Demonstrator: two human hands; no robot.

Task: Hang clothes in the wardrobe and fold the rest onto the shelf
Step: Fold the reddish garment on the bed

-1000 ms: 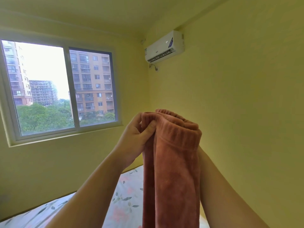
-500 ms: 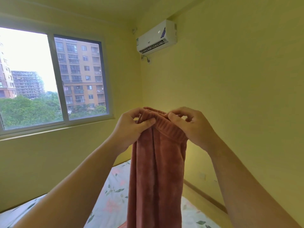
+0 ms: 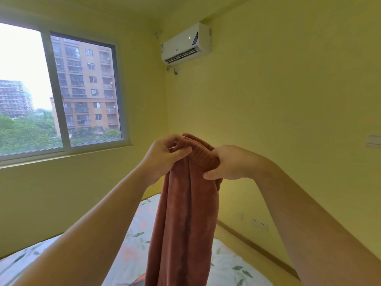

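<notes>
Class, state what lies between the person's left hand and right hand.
In the head view, the gathered ribbed waistband of the rust-brown fleece garment bridges the left hand and the right hand; both grip it.

Two hands (image 3: 165, 158) (image 3: 232, 163); one garment (image 3: 185, 213); one window (image 3: 61, 89); one bed (image 3: 226, 263).

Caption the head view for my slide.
Rust fleece trousers gripped at the waistband by left hand and right hand, above bed.

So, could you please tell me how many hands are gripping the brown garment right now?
2. The left hand pinches the left end of its ribbed band; the right hand grips the right end, with the brown garment hanging over the bed.
</notes>
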